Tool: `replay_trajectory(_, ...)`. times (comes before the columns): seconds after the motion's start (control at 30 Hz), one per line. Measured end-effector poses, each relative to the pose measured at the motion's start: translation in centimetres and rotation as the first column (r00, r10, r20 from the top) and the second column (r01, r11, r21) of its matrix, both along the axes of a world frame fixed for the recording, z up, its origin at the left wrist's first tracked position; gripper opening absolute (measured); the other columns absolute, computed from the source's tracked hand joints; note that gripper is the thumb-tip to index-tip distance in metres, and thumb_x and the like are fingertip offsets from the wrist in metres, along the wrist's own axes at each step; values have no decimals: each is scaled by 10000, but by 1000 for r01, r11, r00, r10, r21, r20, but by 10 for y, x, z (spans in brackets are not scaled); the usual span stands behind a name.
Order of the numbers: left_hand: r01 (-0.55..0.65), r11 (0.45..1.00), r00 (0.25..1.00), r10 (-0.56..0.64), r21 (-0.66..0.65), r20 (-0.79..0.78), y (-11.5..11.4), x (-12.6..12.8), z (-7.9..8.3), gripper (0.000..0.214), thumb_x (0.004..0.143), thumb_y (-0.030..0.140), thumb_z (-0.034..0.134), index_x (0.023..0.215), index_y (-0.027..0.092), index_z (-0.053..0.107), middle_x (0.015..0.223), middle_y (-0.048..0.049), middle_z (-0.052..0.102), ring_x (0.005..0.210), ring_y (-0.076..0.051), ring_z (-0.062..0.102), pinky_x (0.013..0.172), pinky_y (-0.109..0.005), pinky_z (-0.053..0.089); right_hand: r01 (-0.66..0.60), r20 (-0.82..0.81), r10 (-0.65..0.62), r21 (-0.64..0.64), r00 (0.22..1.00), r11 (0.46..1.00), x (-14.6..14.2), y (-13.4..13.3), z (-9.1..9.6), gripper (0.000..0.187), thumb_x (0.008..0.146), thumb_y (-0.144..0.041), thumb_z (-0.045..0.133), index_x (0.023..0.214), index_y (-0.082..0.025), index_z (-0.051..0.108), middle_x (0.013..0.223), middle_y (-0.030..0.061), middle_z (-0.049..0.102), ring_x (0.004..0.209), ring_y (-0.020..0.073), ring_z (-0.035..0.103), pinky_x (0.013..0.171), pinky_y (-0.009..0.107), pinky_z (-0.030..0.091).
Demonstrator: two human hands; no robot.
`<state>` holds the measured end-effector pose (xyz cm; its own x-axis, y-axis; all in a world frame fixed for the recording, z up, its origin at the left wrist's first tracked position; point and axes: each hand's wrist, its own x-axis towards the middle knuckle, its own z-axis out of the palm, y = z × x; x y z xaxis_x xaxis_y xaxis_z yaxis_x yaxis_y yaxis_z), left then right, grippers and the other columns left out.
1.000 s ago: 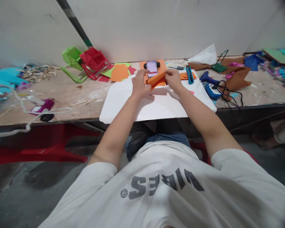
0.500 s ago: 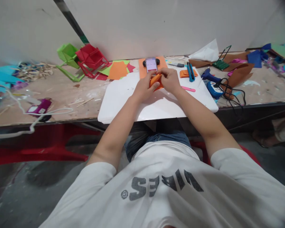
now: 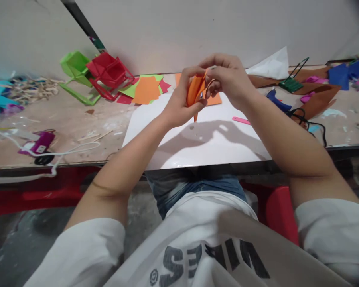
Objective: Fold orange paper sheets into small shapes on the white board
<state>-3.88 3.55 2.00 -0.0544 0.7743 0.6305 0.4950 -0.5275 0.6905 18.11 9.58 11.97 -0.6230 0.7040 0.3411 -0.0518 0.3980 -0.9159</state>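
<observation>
Above the white board (image 3: 179, 149), my left hand (image 3: 181, 97) is closed around a folded orange sheet piece (image 3: 193, 93), thumb below and fingers on top. A narrow orange tip points down beneath it. My right hand (image 3: 227, 77) is bent inward, its thumb and fingers pinching at the piece's upper right edge; the fingertips partly cover each other. Behind the hands lies a flat orange sheet (image 3: 214, 99), mostly hidden. A pink stick (image 3: 241, 120) rests on the board beside my right forearm.
Small green (image 3: 74, 65) and red (image 3: 109, 71) chair-like models stand back left, near stacked orange sheets (image 3: 146, 89). A purple glue gun (image 3: 42, 142) with a white cord lies left. On the right are a blue tool (image 3: 278, 100), black cable (image 3: 317, 117) and brown sheets (image 3: 320, 99).
Both hands have risen off the board towards me with the orange piece, which is now more upright. The phone, blue cutter and marker are now hidden behind my hands and right arm.
</observation>
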Motion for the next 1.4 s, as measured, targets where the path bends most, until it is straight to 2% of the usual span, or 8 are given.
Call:
replay_trajectory(0.1,94,996,995,-93,-11,30,4,7,4,696,1139,515,782,1748,407,461,1574,-104,585,1596,-468,714,1205,-710,676,70,-174,-66,16,982,997,-14,17,-24,194,1070,-69,653,1132,-202,779,885,10,715,699,144,637,620,279,519)
replay_trajectory(0.17,114,993,991,-113,-12,72,1,10,-1,779,1117,616,810,1774,450,427,1603,-114,598,1550,-456,746,1159,-675,714,84,-177,-67,88,982,993,-19,22,-48,103,1126,-287,779,1225,-260,785,1049,33,761,867,192,728,737,314,630)
replay_trajectory(0.3,203,974,977,-195,-97,86,-13,7,-24,1005,1052,804,852,1854,504,326,1535,-132,703,1364,-404,835,1045,-604,757,144,-189,-95,269,977,952,-11,19,-87,375,1160,-601,776,1434,-346,771,1284,86,758,971,248,749,850,419,715)
replay_trajectory(0.5,210,975,972,-216,-75,-88,-36,-7,-34,1086,1065,447,846,1942,519,209,1386,-103,802,1124,-321,845,884,-496,710,97,-73,-65,793,995,602,17,13,-95,365,1119,-166,670,1392,-368,801,1201,70,781,893,222,745,738,352,635)
replay_trajectory(0.6,200,972,964,-217,-120,-154,-41,-10,-25,1154,1006,313,828,1960,499,205,1344,-96,812,1044,-306,822,842,-494,691,53,-3,-94,845,996,532,23,11,-89,380,1058,-98,621,1281,-337,814,1130,50,804,783,184,686,692,317,587)
replay_trajectory(0.83,149,979,958,-178,-141,-226,-45,-6,-9,886,925,302,867,1732,464,539,1380,-100,838,1103,-374,843,946,-632,697,-58,131,-100,843,986,535,26,3,-85,367,1022,-94,633,1206,-348,823,1044,39,825,765,189,684,687,328,527)
replay_trajectory(1.1,191,909,965,-243,-370,-99,-54,4,7,697,832,419,1027,1428,419,667,1241,-66,852,964,-352,820,827,-592,689,-137,211,-84,840,974,525,21,-2,-88,329,1098,-91,559,1130,-291,818,887,8,809,669,193,608,634,356,466)
replay_trajectory(1.4,395,728,907,-406,-560,111,-47,-9,4,602,884,444,1003,1417,373,735,1221,-48,864,977,-295,824,847,-476,684,-279,373,55,579,926,766,27,-2,-87,267,1197,-249,582,1089,-232,826,889,36,860,739,215,692,702,368,460)
